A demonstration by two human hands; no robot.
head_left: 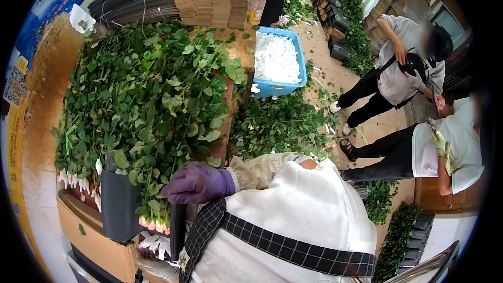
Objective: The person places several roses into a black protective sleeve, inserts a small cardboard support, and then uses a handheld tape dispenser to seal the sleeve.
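My right hand (193, 184), in a purple glove, is closed beside rose stems (149, 188) and above a dark upright edge (177, 230); what its fingers hold is hidden. Pale pink rose heads (154, 224) hang below it, next to a dark grey sheet (118, 204). A pale sleeve (157, 268) shows at the lower edge, but I cannot make out my left hand there. A deep pile of leafy stems (131, 84) covers the bench, with white-covered buds (78, 181) along its near left end.
Cardboard stacks (209, 2) and a cup (257, 8) stand at the back. A blue tub (298, 63) holds white pieces. Cut stems (283, 131) litter the floor. Two people (390, 76) (445, 152) stand at right; another's dark legs (275, 2) show behind.
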